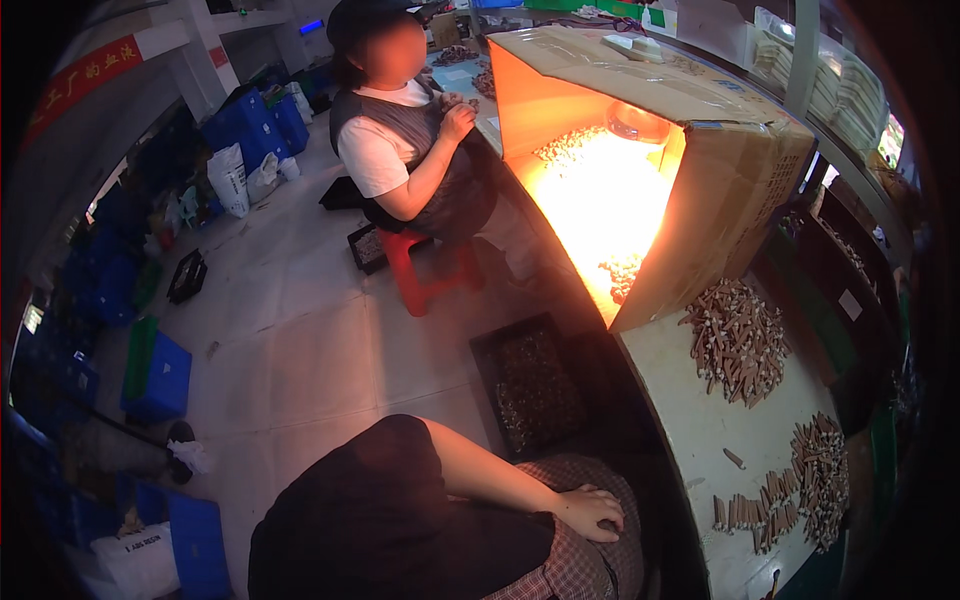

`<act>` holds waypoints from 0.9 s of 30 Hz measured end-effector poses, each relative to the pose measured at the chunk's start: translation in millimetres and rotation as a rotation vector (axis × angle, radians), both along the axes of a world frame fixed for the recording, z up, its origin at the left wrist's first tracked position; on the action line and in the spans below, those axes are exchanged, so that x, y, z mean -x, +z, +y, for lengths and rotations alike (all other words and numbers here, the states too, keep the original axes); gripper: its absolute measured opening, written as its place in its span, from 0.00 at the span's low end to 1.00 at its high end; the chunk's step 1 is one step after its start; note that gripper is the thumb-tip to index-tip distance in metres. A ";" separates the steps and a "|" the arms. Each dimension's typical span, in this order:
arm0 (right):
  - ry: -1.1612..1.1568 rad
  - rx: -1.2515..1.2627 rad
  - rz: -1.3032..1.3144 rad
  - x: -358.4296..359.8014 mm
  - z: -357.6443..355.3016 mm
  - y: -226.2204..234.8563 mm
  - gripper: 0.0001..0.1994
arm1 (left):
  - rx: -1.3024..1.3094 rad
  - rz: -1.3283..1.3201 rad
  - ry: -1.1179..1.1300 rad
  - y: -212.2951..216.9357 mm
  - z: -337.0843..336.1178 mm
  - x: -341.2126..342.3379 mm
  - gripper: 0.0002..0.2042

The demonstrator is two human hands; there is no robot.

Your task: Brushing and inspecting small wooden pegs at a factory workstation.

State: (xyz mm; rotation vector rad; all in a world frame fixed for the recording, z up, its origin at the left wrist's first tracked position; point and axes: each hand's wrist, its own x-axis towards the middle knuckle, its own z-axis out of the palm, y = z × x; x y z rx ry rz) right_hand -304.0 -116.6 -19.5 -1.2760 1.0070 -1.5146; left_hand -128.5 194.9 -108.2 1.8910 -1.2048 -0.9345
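My left hand lies loosely over the knee of my checked trousers, fingers a little bent and holding nothing. Its bare forearm comes out of a black sleeve. To the right of the knee is a pale worktable. On it lie rows of small brown stick-like pieces with light ends, beside a denser heap of the same pieces. A larger loose pile sits farther back, and one single piece lies apart. My right hand is not in view.
An open cardboard box, glowing inside from a lamp, stands on the table. Beyond it a co-worker sits on a red stool. Black trays and blue bins stand on the floor.
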 end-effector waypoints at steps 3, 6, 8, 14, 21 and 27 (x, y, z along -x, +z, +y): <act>0.028 0.079 0.009 0.2 -2.7 -1.8 0.17 | -0.014 -0.025 0.007 0.0 -1.2 2.0 0.20; 0.014 0.081 0.133 -13.3 6.7 -0.5 0.18 | 0.026 -0.030 0.086 -6.1 3.0 0.7 0.20; 0.086 0.104 0.030 0.9 -15.8 -17.8 0.19 | 0.041 -0.021 0.067 -6.6 0.6 -2.2 0.19; 0.085 0.084 0.108 5.7 -24.9 -21.8 0.16 | 0.076 0.049 0.061 -19.8 8.9 -7.5 0.18; 0.008 0.254 0.385 29.5 -56.8 -41.7 0.16 | 0.116 0.044 -0.004 -32.6 14.2 -20.1 0.17; -0.052 0.138 0.434 17.6 -40.1 -29.8 0.18 | 0.821 -0.249 0.487 100.9 96.6 -169.7 0.08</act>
